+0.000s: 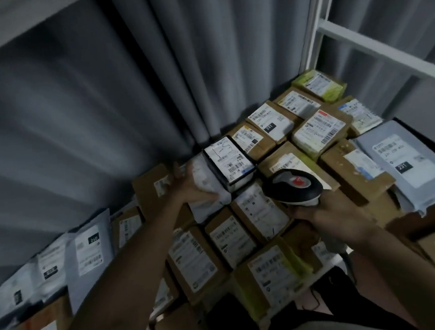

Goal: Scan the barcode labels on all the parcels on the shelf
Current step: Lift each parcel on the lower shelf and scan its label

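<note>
My right hand (327, 213) grips a black and white barcode scanner (292, 188) with a red mark on top, held over the middle of the shelf. Its head points toward a small black-edged parcel (230, 162) with a white barcode label. That parcel lies on a white soft bag (207, 181), which my left hand (194, 186) holds from the left side, fingers curled round its edge. Several brown cardboard parcels (274, 238) with white labels lie packed side by side around them.
Grey poly mailers (87, 248) lean at the left, and another grey mailer (403, 158) lies at the right. A green parcel (319, 85) sits at the far back. Grey curtains (126, 81) hang behind. A white shelf frame (373, 45) rises at the right.
</note>
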